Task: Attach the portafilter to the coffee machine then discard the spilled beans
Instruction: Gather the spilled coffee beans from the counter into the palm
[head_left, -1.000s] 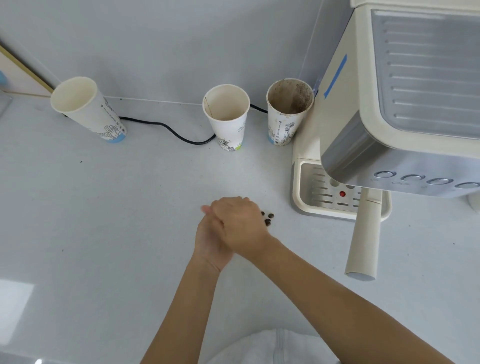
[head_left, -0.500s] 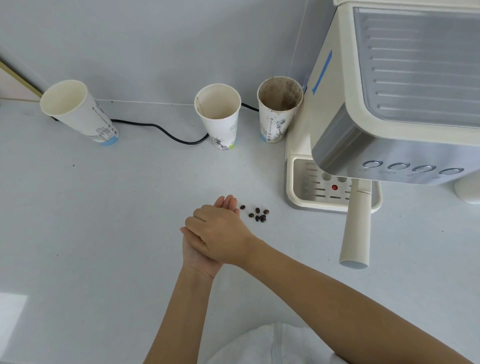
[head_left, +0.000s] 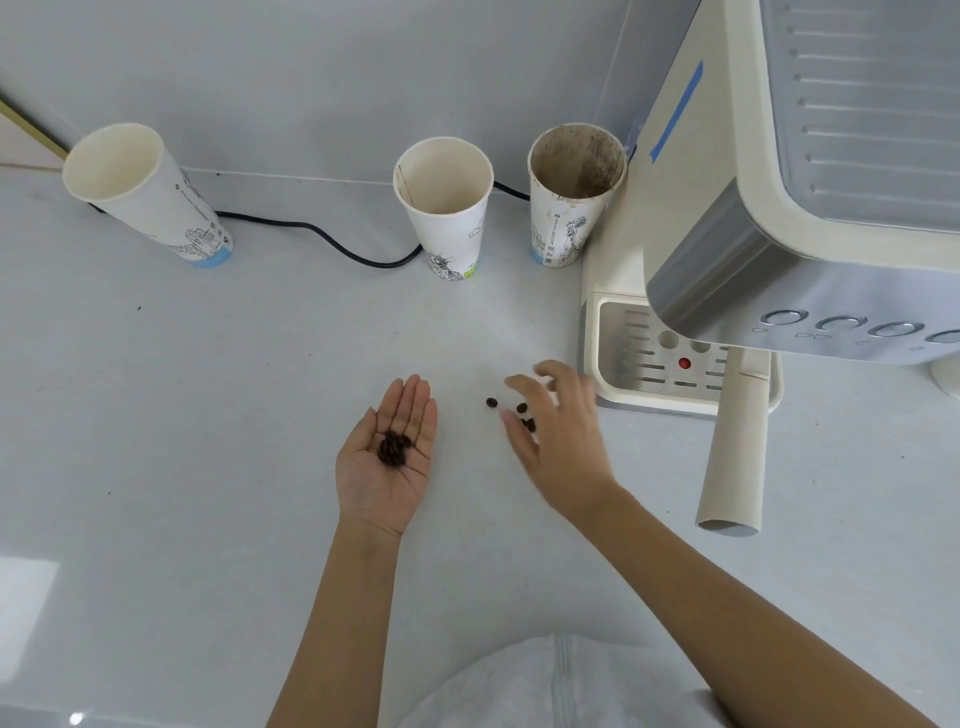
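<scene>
Right-hand fingers (head_left: 524, 387) spread and loosely curled, blurred, tips over the loose beans (head_left: 519, 413) on the desk (head_left: 208, 415); nothing pinched yet that I can see. Right hand (head_left: 558, 441) sits just left of the drip tray (head_left: 623, 332).

Left hand (head_left: 387, 457) flat, palm up, fingers straight and together, a small heap of collected beans (head_left: 394, 449) resting in the palm.

Portafilter handle (head_left: 735, 447) juts out from under the coffee machine (head_left: 779, 208); that step looks done.

Step in hand, by my reading: gathering spilled beans. Next calls for a fine pinch or sweep of the last few into the left palm, kept level, then tipping them out, probably into the stained cup (head_left: 574, 192).
</scene>
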